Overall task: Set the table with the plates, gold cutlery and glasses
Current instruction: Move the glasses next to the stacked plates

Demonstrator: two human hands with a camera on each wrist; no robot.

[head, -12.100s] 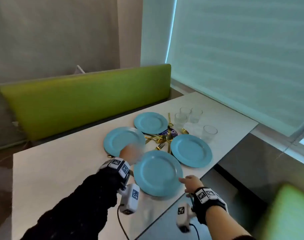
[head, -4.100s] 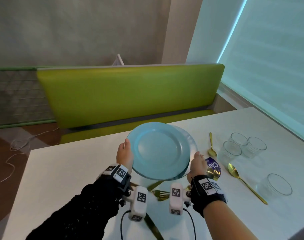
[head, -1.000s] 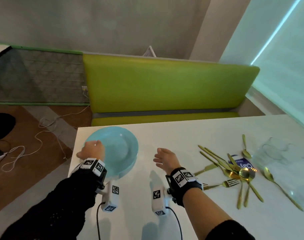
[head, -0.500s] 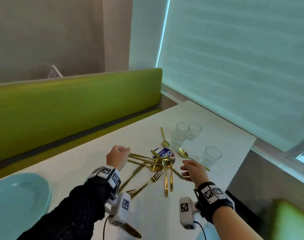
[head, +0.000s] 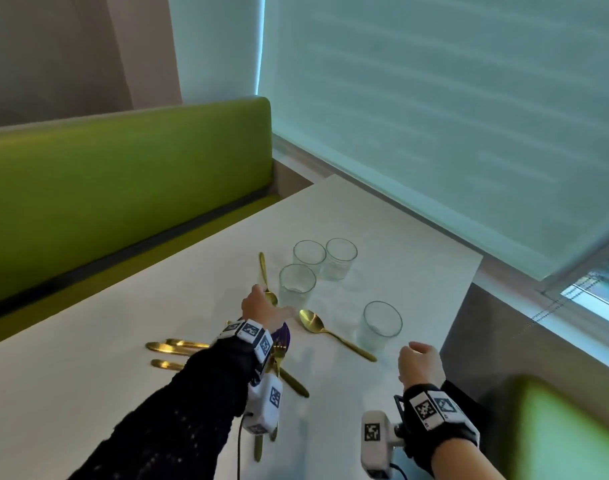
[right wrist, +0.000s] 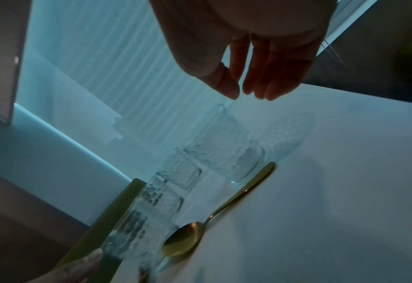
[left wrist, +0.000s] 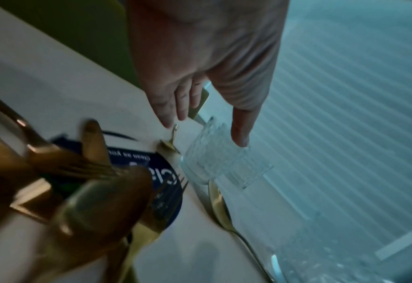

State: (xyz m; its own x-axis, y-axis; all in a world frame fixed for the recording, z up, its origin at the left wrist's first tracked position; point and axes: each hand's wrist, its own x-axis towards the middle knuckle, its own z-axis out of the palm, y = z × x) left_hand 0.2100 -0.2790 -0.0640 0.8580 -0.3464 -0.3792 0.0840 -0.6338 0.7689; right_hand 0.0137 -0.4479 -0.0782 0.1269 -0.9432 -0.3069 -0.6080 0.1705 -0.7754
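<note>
Several clear glasses stand near the table's far right corner: two at the back, one nearer and one apart. My left hand reaches to the nearer glass, fingers and thumb spread on either side of its rim, holding nothing. My right hand hovers just short of the lone glass, with its fingers relaxed and empty. Two gold spoons lie by the glasses. Gold knives and forks lie under my left forearm. No plate is in view.
A round blue label lies on the white table under the forks. A green bench runs along the far side, and a blind-covered window is at the right. A green seat back is near my right arm.
Both hands have left the cutlery pile: the left moved forward to the nearer glass, the right moved right toward the lone glass. The head view turned, and the plate is out of sight.
</note>
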